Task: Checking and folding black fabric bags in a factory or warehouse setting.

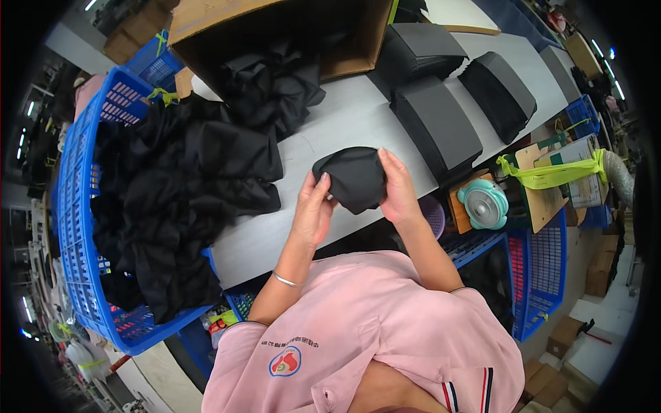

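Between my two hands is a small piece of black fabric point(352, 180), held up above the near part of the pale table point(323, 141). My left hand point(315, 210) pinches its left edge, thumb on top. At the right edge, my right hand point(399, 186) grips it with the thumb near the upper corner. The fabric looks slightly folded or cupped; its underside is hidden. To the left lies a loose heap of black fabric pieces point(200, 165), spilling from a blue plastic basket point(79, 227) onto the table.
A cardboard box point(227, 20) with black fabric inside stands at the back. Neat stacks of black pieces point(437, 124) line the table's right side. By the right edge are a small teal fan point(485, 204), a yellow-green strip point(551, 177) and another blue basket point(540, 275).
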Motion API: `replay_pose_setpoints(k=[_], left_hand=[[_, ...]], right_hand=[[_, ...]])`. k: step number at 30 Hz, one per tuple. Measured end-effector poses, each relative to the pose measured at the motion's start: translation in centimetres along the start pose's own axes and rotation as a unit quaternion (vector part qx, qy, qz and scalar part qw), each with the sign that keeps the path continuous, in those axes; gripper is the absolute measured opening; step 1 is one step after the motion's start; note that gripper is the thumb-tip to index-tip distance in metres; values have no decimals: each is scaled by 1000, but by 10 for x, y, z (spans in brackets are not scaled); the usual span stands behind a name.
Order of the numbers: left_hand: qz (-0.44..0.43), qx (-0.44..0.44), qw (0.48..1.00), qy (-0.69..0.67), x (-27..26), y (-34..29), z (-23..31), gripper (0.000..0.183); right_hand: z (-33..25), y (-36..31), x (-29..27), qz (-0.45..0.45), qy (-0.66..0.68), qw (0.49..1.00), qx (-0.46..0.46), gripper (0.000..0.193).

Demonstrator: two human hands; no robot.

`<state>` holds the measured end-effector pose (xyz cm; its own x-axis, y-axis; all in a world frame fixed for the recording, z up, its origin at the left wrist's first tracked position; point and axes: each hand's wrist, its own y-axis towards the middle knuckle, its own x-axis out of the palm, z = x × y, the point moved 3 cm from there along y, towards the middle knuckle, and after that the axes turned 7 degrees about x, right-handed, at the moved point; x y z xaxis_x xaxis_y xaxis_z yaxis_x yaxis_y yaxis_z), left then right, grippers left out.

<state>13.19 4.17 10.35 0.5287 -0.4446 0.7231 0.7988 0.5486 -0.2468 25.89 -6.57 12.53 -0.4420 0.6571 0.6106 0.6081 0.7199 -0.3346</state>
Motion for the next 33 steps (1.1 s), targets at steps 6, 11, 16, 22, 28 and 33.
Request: replay_pose_setpoints(k=[6,11,16,22,28,33], left_hand=[[-49,34,995,77,-14,-3,6,27],[-85,-86,992,-46,-11,-13,4,33],[-143,-189,942,-239,1,-28,-27,51],[-207,-73,958,-186,-28,-22,-17,60],[-110,198,830,509,-70,-13,-39,28],[32,128,904,406,-109,-19,-78,36]], right_hand=[[26,10,-12,56,-30,997,35,27],[45,19,-15,-19,-173,984,40,22],[72,-21,5,-111,-431,887,-123,24],[153,-23,-43,-84,47,943,319,26],[118,-44,-43,12,-121,957,265,19],[154,-55,-55,-71,-215,927,298,23]])
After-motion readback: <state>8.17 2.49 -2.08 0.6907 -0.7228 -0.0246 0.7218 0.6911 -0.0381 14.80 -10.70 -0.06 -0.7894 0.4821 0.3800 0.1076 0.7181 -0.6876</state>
